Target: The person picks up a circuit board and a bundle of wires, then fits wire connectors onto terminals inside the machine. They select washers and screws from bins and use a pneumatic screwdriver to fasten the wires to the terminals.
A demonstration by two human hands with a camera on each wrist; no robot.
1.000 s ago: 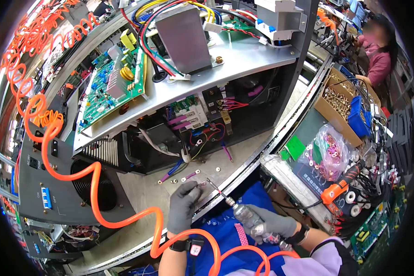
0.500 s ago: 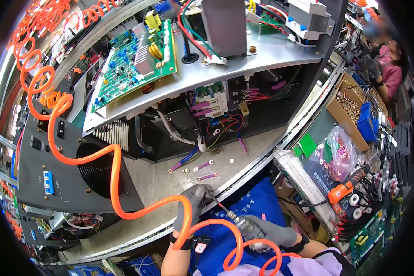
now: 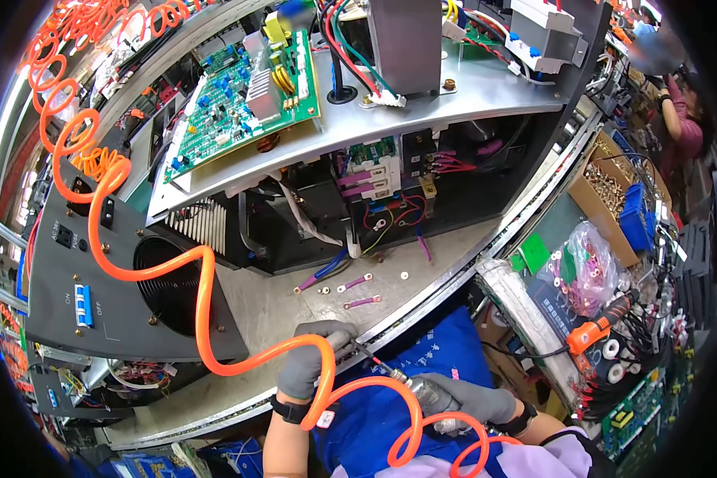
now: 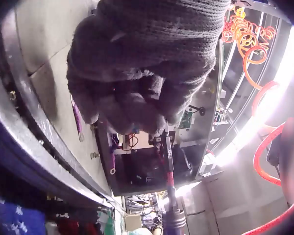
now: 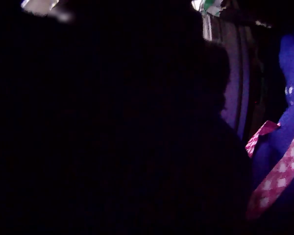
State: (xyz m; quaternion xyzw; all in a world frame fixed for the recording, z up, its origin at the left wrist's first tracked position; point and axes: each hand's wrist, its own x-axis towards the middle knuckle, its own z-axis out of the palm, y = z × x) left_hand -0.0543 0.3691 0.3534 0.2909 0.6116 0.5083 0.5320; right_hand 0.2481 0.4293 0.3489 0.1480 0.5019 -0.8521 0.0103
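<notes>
The gloved left hand point(image 3: 315, 362) is at the bench edge, fingers curled around the tip of a driver bit point(image 3: 370, 353). In the left wrist view, that hand point(image 4: 142, 63) pinches the end of the bit point(image 4: 169, 166); whether a small part sits between the fingertips is hidden. A clear-bodied driver point(image 3: 430, 396) lies in the grip of the gloved right hand point(image 3: 482, 401), its bit pointing at the left fingers. Two short purple leads with ring ends point(image 3: 363, 303) lie beyond the left hand. The right wrist view is mostly dark.
An orange coiled hose point(image 3: 263, 357) loops in front of the left forearm. Behind stands an open metal chassis point(image 3: 422, 119) with a green circuit board point(image 3: 239, 111). At the right are a screw box point(image 3: 605, 191), a plastic bag of leads point(image 3: 591, 271) and an orange tool point(image 3: 589, 333).
The head view has shifted. The left hand has come back from the short leads, both now in plain view, and its fingers have closed at the bit's tip.
</notes>
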